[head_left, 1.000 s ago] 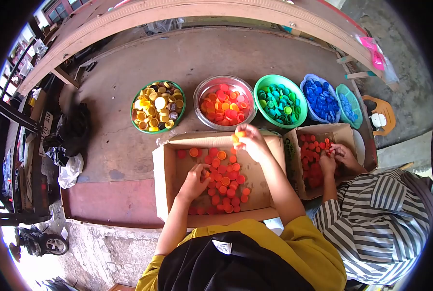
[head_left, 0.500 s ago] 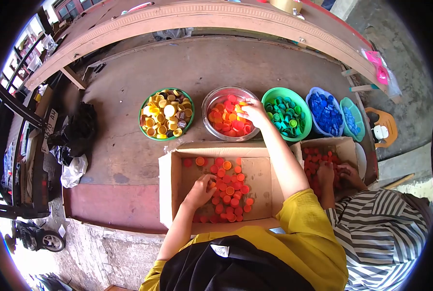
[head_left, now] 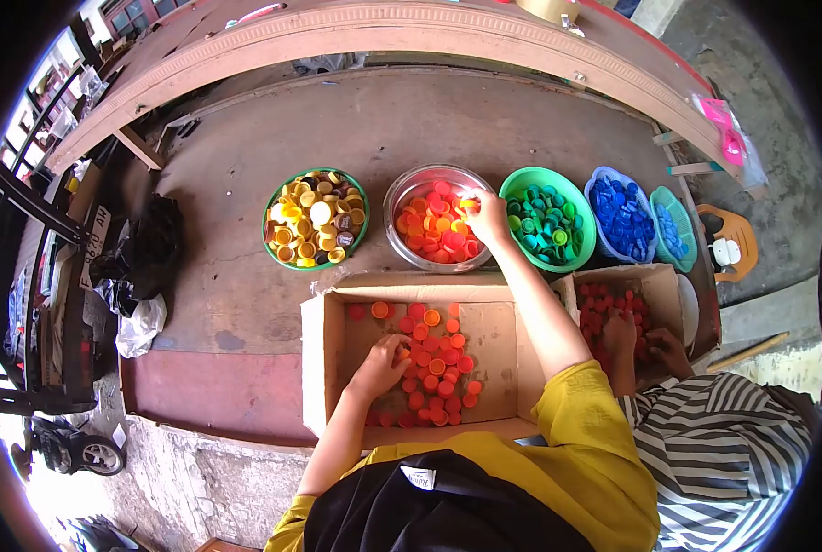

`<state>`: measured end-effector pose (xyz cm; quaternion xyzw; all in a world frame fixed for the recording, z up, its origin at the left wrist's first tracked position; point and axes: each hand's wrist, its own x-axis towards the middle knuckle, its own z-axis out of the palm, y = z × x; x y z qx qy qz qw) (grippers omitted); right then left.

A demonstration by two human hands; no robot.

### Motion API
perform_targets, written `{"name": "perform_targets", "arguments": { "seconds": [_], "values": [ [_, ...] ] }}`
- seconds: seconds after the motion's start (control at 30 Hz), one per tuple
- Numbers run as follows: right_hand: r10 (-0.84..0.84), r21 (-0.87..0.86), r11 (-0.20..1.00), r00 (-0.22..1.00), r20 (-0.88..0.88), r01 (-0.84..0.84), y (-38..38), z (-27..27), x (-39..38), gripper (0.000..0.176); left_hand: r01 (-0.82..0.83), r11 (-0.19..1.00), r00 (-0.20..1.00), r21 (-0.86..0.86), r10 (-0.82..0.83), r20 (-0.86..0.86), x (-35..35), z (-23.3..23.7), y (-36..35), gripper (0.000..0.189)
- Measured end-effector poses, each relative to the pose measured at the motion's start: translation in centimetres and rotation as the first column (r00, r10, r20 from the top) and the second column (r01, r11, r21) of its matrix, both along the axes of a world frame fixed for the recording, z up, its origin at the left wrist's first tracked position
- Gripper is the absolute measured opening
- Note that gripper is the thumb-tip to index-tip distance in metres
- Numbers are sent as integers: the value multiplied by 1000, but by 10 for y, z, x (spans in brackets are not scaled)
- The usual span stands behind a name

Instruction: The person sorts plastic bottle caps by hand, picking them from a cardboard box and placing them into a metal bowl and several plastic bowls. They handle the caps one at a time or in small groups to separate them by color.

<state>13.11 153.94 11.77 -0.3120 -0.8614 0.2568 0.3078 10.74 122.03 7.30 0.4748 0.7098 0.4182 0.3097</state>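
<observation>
My right hand [head_left: 488, 219] is over the right rim of a steel bowl [head_left: 394, 247] of red and orange bottle caps. Its fingers are curled, with an orange-yellow bottle cap [head_left: 469, 205] at their tips. Inside a shallow cardboard box [head_left: 494, 342], my left hand [head_left: 379, 368] is closed, thumb and fingers pinching an orange cap [head_left: 402, 353]. Many red and some orange caps [head_left: 437, 366] lie loose on the box floor, to the right of that hand.
Left of the steel bowl stands a green-rimmed basin of yellow caps [head_left: 321, 213]. To its right are a green basin [head_left: 587, 235] and two containers of blue caps [head_left: 622, 216]. A co-worker's hands [head_left: 620, 331] work in a smaller box of red caps. Black plastic bags [head_left: 149, 244] lie at left.
My right hand has drawn its fingers in at the bowl's right side, and an orange-yellow cap now shows at its fingertips. My left hand has stayed in place.
</observation>
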Motion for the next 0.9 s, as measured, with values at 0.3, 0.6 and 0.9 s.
{"name": "perform_targets", "arguments": {
  "seconds": [0.3, 0.6, 0.9],
  "values": [
    [22, 165, 986, 1000, 1, -22, -4, 11, 3, 14, -25, 999, 999, 25, 24, 21, 0, 7, 2, 25],
    [58, 59, 997, 990, -129, -51, -7, 25, 2, 11, -44, 996, 999, 77, 45, -11, 0, 16, 5, 21],
    [-121, -379, 924, 973, -194, 39, -18, 7, 15, 28, -43, 999, 998, 15, 42, 47, 0, 24, 4, 24]
  ]
}}
